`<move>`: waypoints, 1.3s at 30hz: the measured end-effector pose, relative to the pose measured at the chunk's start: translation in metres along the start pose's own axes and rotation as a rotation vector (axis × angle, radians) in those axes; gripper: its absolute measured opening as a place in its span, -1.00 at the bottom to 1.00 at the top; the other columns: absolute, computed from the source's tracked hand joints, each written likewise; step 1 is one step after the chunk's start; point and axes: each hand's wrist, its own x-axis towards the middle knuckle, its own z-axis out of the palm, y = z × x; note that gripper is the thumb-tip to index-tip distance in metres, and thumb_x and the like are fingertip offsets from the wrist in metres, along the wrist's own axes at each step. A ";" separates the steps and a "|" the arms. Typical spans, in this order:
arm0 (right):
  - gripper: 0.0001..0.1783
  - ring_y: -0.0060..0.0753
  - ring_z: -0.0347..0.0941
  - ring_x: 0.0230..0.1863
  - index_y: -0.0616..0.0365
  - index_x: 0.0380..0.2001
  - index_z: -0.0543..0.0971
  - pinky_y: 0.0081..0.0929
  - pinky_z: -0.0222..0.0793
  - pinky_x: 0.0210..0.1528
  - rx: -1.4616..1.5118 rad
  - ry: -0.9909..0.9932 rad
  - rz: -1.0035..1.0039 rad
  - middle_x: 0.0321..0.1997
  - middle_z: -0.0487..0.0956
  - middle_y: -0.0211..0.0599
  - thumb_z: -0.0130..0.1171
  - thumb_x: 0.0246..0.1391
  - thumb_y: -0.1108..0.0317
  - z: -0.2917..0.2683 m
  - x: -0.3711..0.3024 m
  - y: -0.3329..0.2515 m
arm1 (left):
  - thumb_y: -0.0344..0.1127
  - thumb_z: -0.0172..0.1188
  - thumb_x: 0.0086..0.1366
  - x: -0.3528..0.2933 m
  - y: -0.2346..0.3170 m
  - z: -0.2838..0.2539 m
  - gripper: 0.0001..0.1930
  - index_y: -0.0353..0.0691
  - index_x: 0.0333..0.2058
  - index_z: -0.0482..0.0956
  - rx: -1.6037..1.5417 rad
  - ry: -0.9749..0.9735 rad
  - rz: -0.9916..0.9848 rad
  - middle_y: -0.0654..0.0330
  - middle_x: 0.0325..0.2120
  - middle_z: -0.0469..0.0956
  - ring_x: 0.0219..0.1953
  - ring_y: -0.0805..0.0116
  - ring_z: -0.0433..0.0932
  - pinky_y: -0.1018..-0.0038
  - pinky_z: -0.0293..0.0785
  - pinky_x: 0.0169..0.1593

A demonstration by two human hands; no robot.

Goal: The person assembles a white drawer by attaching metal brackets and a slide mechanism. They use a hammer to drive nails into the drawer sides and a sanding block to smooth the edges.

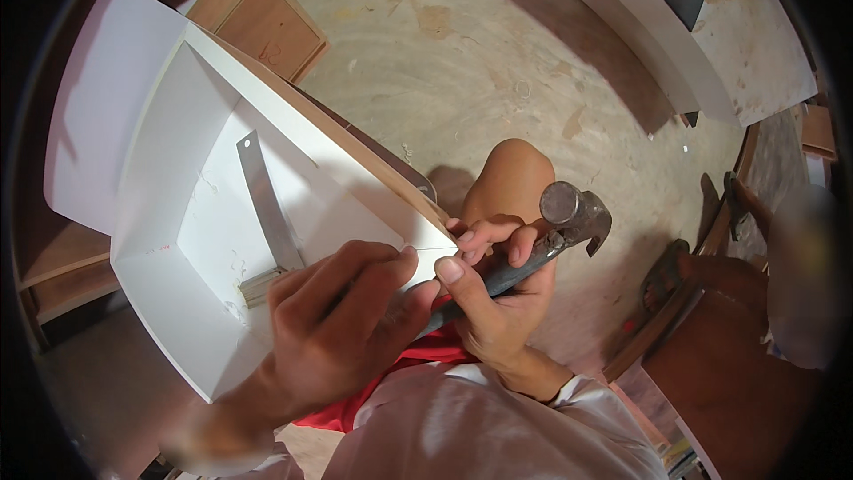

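A white open box (pixel 191 240) made of panels, with a brown wooden outer edge on one side, lies tilted in front of me. My left hand (pixel 342 316) is curled at its near right corner, index finger and thumb on the panel. A thin dark line runs along the corner top; I cannot tell a seam from a nail. My right hand (pixel 506 289) has a claw hammer (pixel 569 209) across its palm, head pointing up and right. The right thumb and fingertips also touch the box corner. Fingers partly hide the corner and the hammer handle.
Inside the box lie a flat metal strip (pixel 265 200) with a hole and a small bundle of thin sticks (pixel 264 286). A brown wooden drawer (pixel 267 31) stands behind. A large white panel piece (pixel 755 53) is at far right. Brown boards (pixel 711 364) and a person's foot (pixel 666 280) are right.
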 end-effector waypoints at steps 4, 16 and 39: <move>-0.41 -0.44 0.53 -0.11 0.05 -0.17 0.22 -0.06 0.47 0.30 -0.005 -0.036 0.011 -0.07 0.64 -0.12 0.44 0.06 0.75 -0.005 0.000 0.001 | -0.47 0.58 0.05 -0.003 -0.002 0.005 -0.70 -0.31 -0.27 0.66 -0.024 0.042 -0.033 0.13 -0.34 0.68 -0.58 0.44 0.54 0.49 0.42 -0.54; -0.38 -0.44 0.52 -0.02 0.02 -0.14 0.20 -0.42 0.50 0.04 0.108 -0.047 0.216 0.02 0.63 -0.06 0.45 0.10 0.73 -0.007 0.007 -0.006 | -0.52 0.58 0.14 -0.003 0.001 0.003 -0.76 -0.31 -0.31 0.64 -0.405 -0.006 -0.414 0.22 -0.33 0.65 -0.50 0.67 0.39 0.60 0.19 -0.48; -0.68 -0.09 0.65 -0.33 0.33 0.03 0.66 -0.36 0.57 -0.24 -1.202 -0.821 -0.539 -0.13 0.73 0.07 0.35 0.20 0.61 0.004 0.064 -0.157 | -0.29 0.50 0.30 -0.003 -0.017 -0.007 -0.71 -0.37 -0.15 0.68 -0.530 -0.134 -0.340 0.21 -0.40 0.66 -0.33 0.47 0.50 0.48 0.45 -0.13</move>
